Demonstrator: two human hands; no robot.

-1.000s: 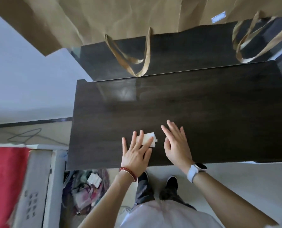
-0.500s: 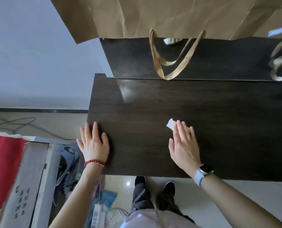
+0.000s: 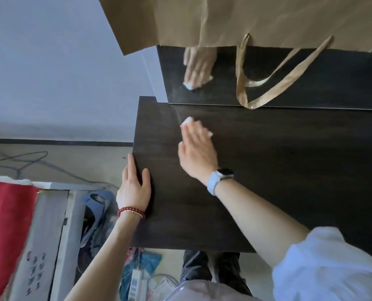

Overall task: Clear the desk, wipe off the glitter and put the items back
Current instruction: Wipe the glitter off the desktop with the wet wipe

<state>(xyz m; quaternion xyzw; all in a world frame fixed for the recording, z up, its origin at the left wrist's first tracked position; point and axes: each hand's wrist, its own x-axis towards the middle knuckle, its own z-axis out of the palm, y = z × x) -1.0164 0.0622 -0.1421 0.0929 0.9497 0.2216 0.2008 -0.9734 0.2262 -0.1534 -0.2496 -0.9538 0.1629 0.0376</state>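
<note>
My right hand (image 3: 197,148) lies flat with straight fingers, pressing a white wipe (image 3: 186,121) onto the dark tabletop (image 3: 289,170) near its far left corner. My left hand (image 3: 134,187) rests spread on the tabletop's left edge. Brown paper bags (image 3: 246,18) hang beyond.

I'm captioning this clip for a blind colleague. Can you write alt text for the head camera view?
A person's right hand presses a white wipe flat on a dark wooden desk, near its back left corner, while the left hand rests on the desk's left edge. A brown paper bag hangs behind.
</note>
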